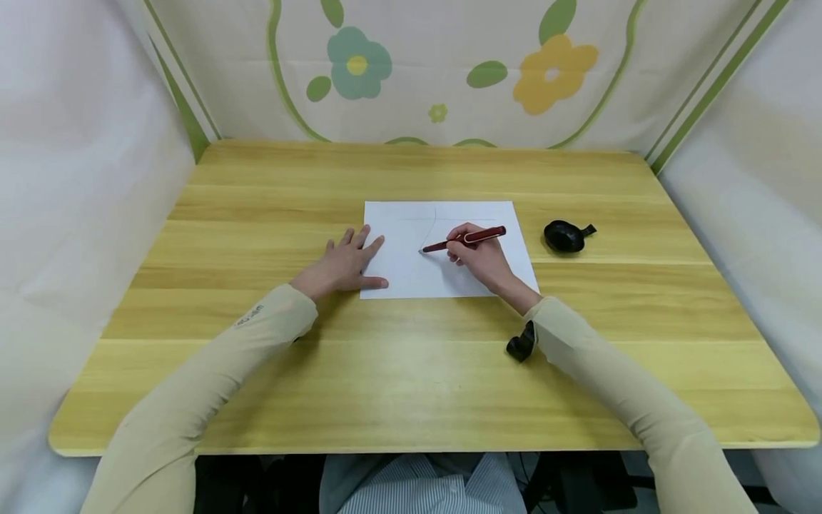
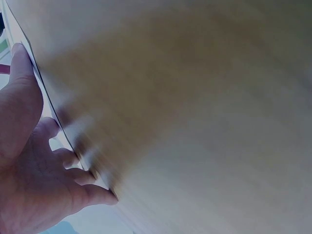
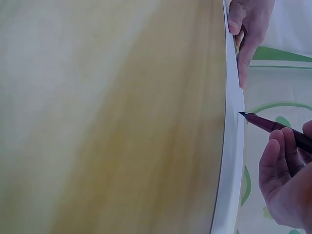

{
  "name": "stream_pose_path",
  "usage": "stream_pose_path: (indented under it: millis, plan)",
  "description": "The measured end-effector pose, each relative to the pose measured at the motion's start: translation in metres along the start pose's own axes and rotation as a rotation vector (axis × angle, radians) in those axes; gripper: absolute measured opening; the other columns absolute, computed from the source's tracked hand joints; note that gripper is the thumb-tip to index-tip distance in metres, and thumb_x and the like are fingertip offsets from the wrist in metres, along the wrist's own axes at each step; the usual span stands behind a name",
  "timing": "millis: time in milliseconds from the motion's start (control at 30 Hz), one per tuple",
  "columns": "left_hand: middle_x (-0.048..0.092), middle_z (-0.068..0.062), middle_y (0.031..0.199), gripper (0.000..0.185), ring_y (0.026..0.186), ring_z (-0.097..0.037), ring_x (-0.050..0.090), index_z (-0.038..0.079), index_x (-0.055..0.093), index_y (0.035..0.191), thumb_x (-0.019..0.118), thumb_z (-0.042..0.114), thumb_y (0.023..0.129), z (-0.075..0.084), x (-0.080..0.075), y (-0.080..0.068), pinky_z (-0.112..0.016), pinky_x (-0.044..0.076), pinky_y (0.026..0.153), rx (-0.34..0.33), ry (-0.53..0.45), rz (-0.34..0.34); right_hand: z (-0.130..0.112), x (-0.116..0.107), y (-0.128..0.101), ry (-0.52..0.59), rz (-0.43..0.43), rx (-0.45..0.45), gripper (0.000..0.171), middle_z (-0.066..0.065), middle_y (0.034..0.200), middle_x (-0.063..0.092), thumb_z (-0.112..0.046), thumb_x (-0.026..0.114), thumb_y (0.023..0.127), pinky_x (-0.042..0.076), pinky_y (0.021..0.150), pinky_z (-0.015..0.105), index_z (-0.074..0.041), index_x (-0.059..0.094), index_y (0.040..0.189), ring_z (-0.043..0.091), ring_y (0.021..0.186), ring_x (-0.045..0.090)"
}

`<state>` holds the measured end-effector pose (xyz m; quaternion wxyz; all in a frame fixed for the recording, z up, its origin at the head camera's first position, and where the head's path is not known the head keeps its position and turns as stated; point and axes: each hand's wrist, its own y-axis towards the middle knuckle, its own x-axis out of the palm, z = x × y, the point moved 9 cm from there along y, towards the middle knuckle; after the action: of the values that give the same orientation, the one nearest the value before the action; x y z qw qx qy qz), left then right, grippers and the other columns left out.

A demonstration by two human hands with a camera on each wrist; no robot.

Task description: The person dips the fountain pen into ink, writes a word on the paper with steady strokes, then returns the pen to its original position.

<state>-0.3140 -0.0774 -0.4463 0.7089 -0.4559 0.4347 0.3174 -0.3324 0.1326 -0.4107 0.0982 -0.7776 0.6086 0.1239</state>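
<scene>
A white sheet of paper (image 1: 411, 278) lies on the wooden table (image 1: 411, 371). Thin lines are drawn on it: a nearly level one close to the top edge, and a curved one (image 1: 432, 227) running down from that edge toward the pen. My right hand (image 1: 484, 258) pinches a dark red fountain pen (image 1: 486, 235) between thumb and fingers, its nib (image 3: 242, 114) right at the paper. With fingers spread, my left hand (image 1: 343, 264) rests on the sheet's left edge. In the left wrist view, that hand's thumb (image 2: 24, 73) and fingertips lie along the paper's edge.
To the right of the paper sits a small black rounded object (image 1: 564, 236) with a short tab. A black device (image 1: 521, 344) shows at my right cuff. A white curtain (image 1: 449, 43) with printed flowers hangs behind the table, and white cloth hangs at both sides.
</scene>
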Motion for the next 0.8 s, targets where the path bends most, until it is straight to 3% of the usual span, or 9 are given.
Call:
stream_pose_path:
  millis: [800]
  plan:
    - [-0.007, -0.018, 0.159, 0.091, 0.144, -0.046, -0.003, 0.017, 0.007, 0.154, 0.054, 0.058, 0.088, 0.001, -0.0033, -0.0019, -0.069, 0.009, 0.109, -0.006, 0.0, -0.012, -0.0025, 0.0078, -0.004, 0.022, -0.045, 0.002, 0.017, 0.007, 0.075, 0.064, -0.008, 0.059, 0.089, 0.051, 0.062, 0.02, 0.004, 0.061, 0.101, 0.008, 0.067, 0.061]
